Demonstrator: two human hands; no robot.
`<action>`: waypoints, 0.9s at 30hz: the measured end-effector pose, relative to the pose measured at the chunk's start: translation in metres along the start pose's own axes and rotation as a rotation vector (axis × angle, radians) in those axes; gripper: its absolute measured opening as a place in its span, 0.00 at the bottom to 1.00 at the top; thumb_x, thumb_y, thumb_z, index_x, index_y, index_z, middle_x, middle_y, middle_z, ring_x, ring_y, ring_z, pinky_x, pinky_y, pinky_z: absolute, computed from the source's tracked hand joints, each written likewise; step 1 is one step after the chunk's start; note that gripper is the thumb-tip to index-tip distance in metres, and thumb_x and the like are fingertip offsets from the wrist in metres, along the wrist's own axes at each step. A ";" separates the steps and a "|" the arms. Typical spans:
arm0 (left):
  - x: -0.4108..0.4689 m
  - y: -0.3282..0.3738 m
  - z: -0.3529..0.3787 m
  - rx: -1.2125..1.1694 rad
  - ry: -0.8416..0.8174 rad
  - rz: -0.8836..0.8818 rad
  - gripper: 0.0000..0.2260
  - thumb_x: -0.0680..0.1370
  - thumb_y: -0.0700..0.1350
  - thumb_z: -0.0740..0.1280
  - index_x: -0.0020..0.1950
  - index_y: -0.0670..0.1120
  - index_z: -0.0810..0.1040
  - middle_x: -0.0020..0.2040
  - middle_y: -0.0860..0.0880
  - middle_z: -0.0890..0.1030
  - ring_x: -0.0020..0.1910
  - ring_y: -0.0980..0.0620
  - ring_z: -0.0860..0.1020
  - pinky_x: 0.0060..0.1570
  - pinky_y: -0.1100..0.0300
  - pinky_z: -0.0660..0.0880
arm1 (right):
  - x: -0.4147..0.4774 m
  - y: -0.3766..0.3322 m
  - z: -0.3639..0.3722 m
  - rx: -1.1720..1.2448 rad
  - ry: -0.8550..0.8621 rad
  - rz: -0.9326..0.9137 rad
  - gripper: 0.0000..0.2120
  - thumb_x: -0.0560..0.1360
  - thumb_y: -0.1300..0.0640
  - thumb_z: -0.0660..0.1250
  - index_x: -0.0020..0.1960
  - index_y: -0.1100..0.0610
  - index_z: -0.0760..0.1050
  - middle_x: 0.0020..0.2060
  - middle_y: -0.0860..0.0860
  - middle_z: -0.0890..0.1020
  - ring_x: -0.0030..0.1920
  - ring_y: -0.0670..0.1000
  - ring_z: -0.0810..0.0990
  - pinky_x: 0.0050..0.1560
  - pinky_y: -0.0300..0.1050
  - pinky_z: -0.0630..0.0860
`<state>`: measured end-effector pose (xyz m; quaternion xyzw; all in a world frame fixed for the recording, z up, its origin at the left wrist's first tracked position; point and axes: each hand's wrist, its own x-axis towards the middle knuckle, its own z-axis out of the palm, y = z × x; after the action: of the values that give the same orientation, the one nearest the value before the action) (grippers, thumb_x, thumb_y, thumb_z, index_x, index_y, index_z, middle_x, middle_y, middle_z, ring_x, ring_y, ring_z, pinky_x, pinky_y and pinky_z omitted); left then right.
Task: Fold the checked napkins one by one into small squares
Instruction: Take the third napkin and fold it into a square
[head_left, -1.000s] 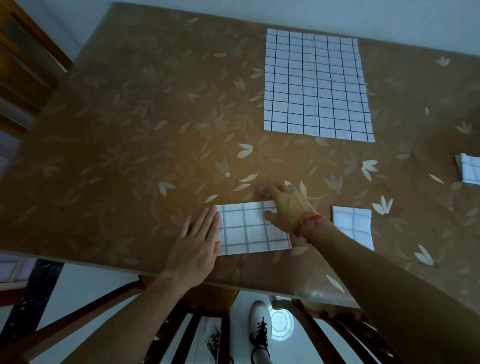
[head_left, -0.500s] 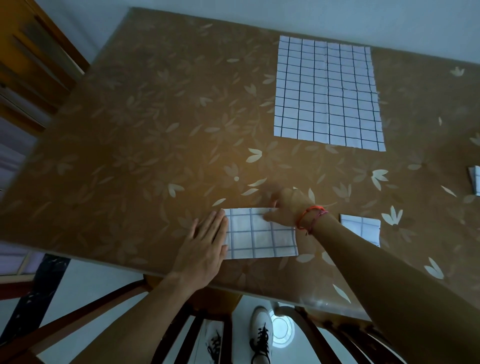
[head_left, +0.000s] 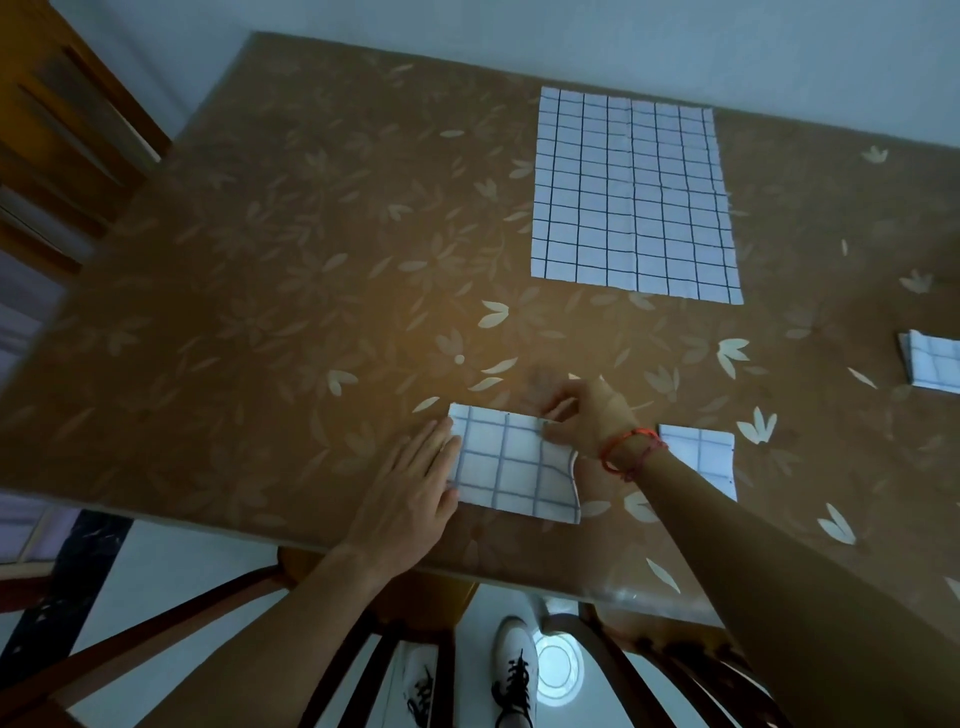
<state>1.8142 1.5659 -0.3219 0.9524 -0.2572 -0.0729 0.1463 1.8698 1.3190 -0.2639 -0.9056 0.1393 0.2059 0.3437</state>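
Near the front edge of the leaf-patterned table (head_left: 260, 312), your left hand (head_left: 410, 493) pressed flat-fingered on the half-folded checked napkin (head_left: 511, 470) while your right hand (head_left: 587, 415) pinched its far right corner; limp, light cloth, seemingly best gripped at corners.

Bare forearms on both sides, a thin red string bracelet (head_left: 631, 451) sitting at the wrist of the right hand (head_left: 587, 415), and, down below the table's (head_left: 260, 312) near edge, a white shoe (head_left: 514, 667) with black laces.
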 end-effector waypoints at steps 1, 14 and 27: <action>-0.001 0.004 0.000 -0.024 0.010 0.009 0.24 0.79 0.50 0.58 0.74 0.45 0.64 0.76 0.47 0.63 0.76 0.50 0.58 0.74 0.49 0.58 | -0.004 0.004 0.001 0.077 0.012 0.037 0.07 0.65 0.63 0.72 0.38 0.52 0.78 0.26 0.42 0.75 0.30 0.42 0.74 0.34 0.34 0.71; -0.026 0.039 0.015 -0.072 0.118 0.044 0.32 0.63 0.42 0.79 0.64 0.46 0.72 0.64 0.45 0.76 0.63 0.45 0.73 0.58 0.49 0.74 | -0.067 0.042 0.037 0.900 -0.089 0.430 0.08 0.68 0.69 0.70 0.42 0.57 0.81 0.36 0.59 0.80 0.36 0.58 0.79 0.37 0.49 0.77; -0.042 0.030 0.019 -0.084 0.231 0.054 0.13 0.69 0.40 0.74 0.51 0.49 0.80 0.51 0.53 0.82 0.56 0.49 0.76 0.56 0.55 0.65 | -0.094 0.084 0.051 0.414 -0.174 0.383 0.18 0.73 0.75 0.60 0.56 0.61 0.80 0.58 0.64 0.79 0.58 0.61 0.79 0.50 0.43 0.80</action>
<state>1.7601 1.5579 -0.3276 0.9402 -0.2609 0.0305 0.2166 1.7404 1.3033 -0.3022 -0.7523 0.3168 0.3110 0.4868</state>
